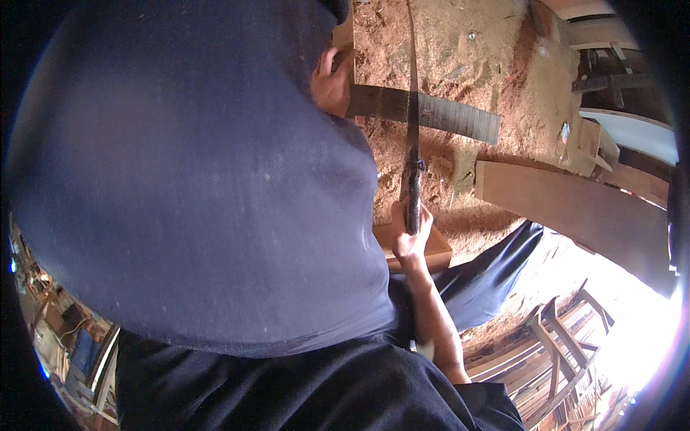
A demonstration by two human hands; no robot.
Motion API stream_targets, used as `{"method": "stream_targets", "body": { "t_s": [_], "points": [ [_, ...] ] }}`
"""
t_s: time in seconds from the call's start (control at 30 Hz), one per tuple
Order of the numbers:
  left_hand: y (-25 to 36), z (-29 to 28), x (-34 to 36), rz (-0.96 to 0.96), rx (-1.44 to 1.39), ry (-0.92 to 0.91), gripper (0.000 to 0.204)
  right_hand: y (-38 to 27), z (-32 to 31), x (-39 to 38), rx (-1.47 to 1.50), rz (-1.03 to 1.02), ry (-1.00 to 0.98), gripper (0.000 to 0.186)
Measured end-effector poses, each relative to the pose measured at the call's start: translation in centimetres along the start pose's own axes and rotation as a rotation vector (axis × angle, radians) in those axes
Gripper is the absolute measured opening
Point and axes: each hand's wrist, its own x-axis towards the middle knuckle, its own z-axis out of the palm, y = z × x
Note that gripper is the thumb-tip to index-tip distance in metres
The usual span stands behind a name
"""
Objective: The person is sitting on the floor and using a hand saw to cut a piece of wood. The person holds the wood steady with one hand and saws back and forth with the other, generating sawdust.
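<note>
My right hand (411, 241) is wrapped round the dark handle of a long, narrow saw (412, 140). Its blade points away from me, seen nearly edge-on, and crosses over a grey wooden strip (456, 118). Further up, my left hand (333, 86) shows from behind the blue cloth of my raised leg (201, 165). Its fingers are bent at the left end of the strip, beside a pale wooden piece (343, 36). The leg hides part of this hand and whatever is under it. An open wooden box (440, 251) lies below my right hand, partly covered.
Sawdust (467, 43) covers the ground. A broad brown board (575, 205) lies at the right, near my other blue-clad leg (492, 280). Wooden frames (557, 337) and stacked slats (503, 370) stand lower right. More wooden pieces (600, 144) are at the far right.
</note>
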Motion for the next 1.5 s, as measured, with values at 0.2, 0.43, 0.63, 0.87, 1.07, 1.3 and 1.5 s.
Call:
{"method": "stream_targets", "body": {
  "t_s": [0.2,0.43,0.63,0.87,1.07,1.3,1.5],
  "points": [
    [0.9,-1.6,0.5,-0.019,0.115,-0.071,0.055,-1.9,0.8,5.2,0.045,0.176,-0.041,0.019],
    [0.2,-0.5,0.0,-0.001,-0.009,-0.036,0.055,0.0,1.3,2.4,0.063,0.088,-0.021,0.018],
    [-0.2,-1.1,0.2,0.012,0.222,-0.087,0.058,0.2,0.4,1.3,-0.065,-0.032,-0.024,0.02],
    [1.0,-2.0,0.2,0.047,0.129,-0.072,0.059,-0.5,1.4,4.5,0.105,0.079,-0.024,0.023],
    [1.4,-2.4,0.4,-0.048,0.148,-0.112,0.056,1.2,1.2,0.5,0.044,-0.003,0.018,0.016],
    [1.0,-2.0,-0.2,-0.011,0.101,-0.091,0.056,0.1,1.5,2.1,0.033,0.067,-0.005,0.012],
    [0.8,-1.5,0.0,0.015,0.096,-0.052,0.053,1.0,1.9,2.9,0.0,-0.018,0.043,0.015]
  ]
}}
